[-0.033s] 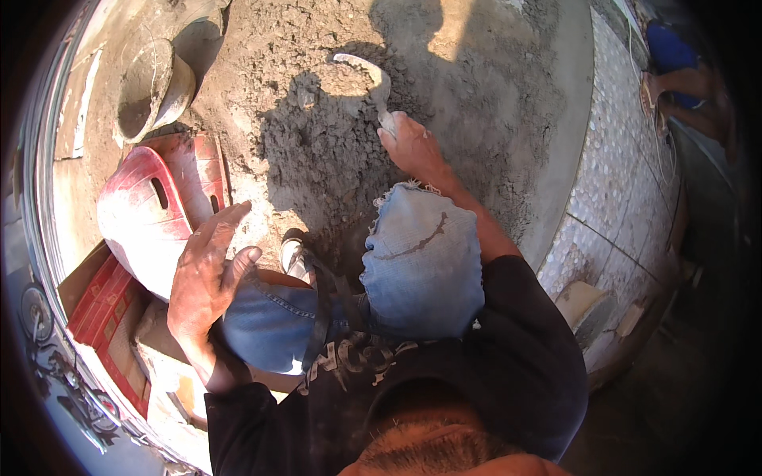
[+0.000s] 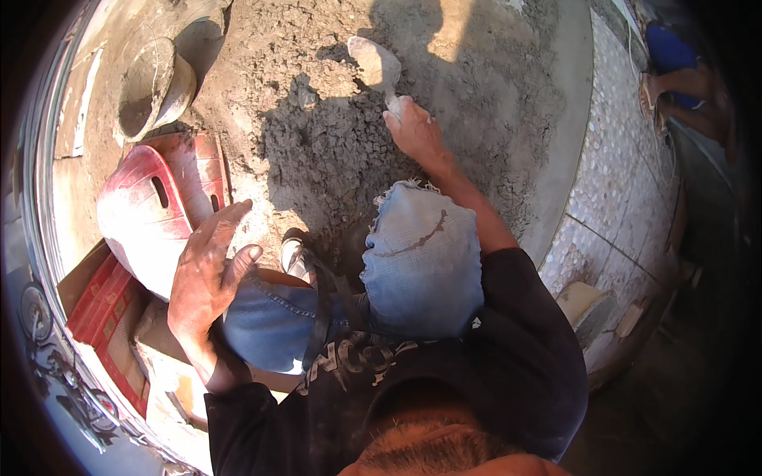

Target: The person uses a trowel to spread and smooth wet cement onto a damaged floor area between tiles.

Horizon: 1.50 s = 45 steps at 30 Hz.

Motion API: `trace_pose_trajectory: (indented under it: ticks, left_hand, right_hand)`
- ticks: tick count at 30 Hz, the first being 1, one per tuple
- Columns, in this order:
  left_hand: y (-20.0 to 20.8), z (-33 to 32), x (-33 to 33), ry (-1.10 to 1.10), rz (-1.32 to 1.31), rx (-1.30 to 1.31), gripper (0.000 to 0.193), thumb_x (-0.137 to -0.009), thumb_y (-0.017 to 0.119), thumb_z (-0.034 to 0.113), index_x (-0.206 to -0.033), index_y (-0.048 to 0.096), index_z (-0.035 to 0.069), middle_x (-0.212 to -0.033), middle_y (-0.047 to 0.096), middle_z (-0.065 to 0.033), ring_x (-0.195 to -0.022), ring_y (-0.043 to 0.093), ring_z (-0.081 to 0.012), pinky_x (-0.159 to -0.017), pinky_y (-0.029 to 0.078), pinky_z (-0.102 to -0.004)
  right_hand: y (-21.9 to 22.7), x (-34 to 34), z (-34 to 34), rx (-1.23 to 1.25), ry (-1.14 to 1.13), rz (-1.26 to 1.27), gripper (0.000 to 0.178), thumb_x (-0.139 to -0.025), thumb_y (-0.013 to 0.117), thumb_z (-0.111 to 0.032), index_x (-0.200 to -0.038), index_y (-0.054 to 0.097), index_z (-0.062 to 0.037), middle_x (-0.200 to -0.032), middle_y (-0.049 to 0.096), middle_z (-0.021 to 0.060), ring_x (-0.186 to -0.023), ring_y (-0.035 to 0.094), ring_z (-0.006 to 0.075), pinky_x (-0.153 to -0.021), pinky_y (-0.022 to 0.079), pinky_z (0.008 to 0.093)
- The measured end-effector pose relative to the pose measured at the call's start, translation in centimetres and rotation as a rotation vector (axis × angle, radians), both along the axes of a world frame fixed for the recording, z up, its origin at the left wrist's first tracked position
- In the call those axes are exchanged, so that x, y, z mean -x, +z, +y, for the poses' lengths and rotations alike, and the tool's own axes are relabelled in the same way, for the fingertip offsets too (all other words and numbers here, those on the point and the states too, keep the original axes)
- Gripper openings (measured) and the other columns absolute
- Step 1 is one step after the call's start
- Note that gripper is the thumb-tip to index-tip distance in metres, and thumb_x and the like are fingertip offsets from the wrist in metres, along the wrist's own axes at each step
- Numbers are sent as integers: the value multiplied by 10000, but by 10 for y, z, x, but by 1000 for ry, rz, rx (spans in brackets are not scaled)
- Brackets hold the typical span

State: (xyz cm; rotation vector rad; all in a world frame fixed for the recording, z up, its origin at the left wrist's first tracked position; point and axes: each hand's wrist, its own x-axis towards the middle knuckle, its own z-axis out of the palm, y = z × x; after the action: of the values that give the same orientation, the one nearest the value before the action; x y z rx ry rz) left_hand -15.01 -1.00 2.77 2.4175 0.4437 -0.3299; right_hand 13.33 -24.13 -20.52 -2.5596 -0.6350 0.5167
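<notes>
My right hand (image 2: 414, 131) is wrapped round the handle of a trowel (image 2: 376, 65). Its pale, mortar-smeared blade points away to the upper left, over rough, lumpy grey mortar (image 2: 317, 139); I cannot tell whether it touches the surface. My left hand (image 2: 205, 274) holds nothing. Its fingers are stretched out and the thumb stands apart, beside my bent left knee. Just left of that hand is a worn red-and-white plastic chair seat or shell (image 2: 131, 198) with a slot in it, partly covered by my fingers.
A mortar-crusted bucket (image 2: 181, 91) lies tilted at the far left. A red cardboard box (image 2: 119, 325) sits left of my left forearm. Pebble-faced tiles (image 2: 611, 174) run along the right, with a beige round object (image 2: 583, 308) on them. Another person's limbs (image 2: 683, 83) show at the far right.
My right hand has shifted slightly right and nearer to me. The trowel blade has swung right and turned, now showing its broad face. My left hand has stayed in place.
</notes>
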Motion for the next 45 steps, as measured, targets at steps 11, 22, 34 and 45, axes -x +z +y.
trace_pose_trajectory:
  ticks: [11,22,34,45]
  left_hand:
    - [2,4,8,8,-4,18,524,-881,685,282,-1347,538,94,-1304,587,-166,-1178,553,-389,-998,447,-460]
    - [-2,9,-20,-51,117,93,539,-905,641,328,-1372,514,91,-1323,572,-179,-1215,537,-380,-1020,436,-450]
    - [31,-93,58,91,393,697,485,-960,570,381,-1316,541,53,-1257,608,-192,-1144,589,-382,-968,467,-456]
    - [5,-225,71,117,546,842,480,-936,576,328,-1321,526,47,-1230,604,-227,-1116,599,-397,-936,484,-488]
  right_hand:
    - [-50,-12,-130,168,18,492,523,-917,601,-442,-1193,564,1,-1003,663,241,-854,666,375,-727,521,453]
    - [41,-43,50,230,16,166,536,-923,572,-400,-1176,536,71,-1093,638,327,-1043,618,480,-901,485,516]
    - [224,-50,45,425,108,306,548,-920,580,-443,-1269,547,-22,-997,670,175,-792,667,257,-755,509,398]
    - [174,31,-63,865,701,432,641,-907,548,-499,-1416,442,-122,-1288,607,202,-1206,554,417,-979,449,474]
